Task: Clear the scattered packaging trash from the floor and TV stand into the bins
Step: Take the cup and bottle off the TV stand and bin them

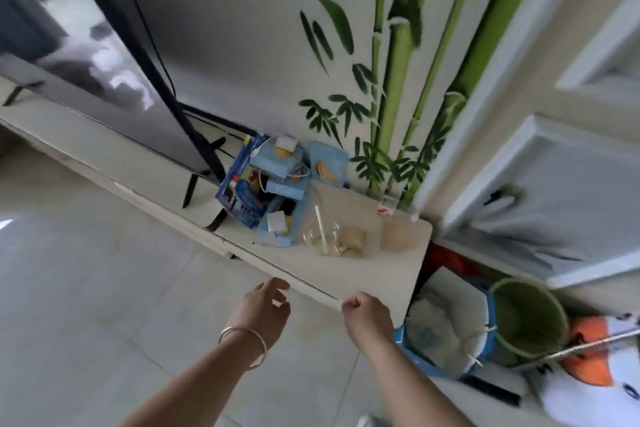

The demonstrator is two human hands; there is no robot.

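Note:
A heap of blue packaging boxes lies on the pale TV stand, right of the TV's foot. Beside it sit a crumpled clear plastic cup with a white straw, a beige lump and a clear cup. My left hand hovers at the stand's front edge, fingers apart, holding nothing. My right hand is beside it, curled into a loose fist with nothing visible in it. A blue bin lined with a white bag and a green bin stand on the floor right of the stand.
A large TV leans over the stand's left part, cables behind it. A bamboo mural covers the wall. White panelled doors stand at the right. A white-and-orange bag and a metal rod lie near the bins. Pale floor tiles spread below.

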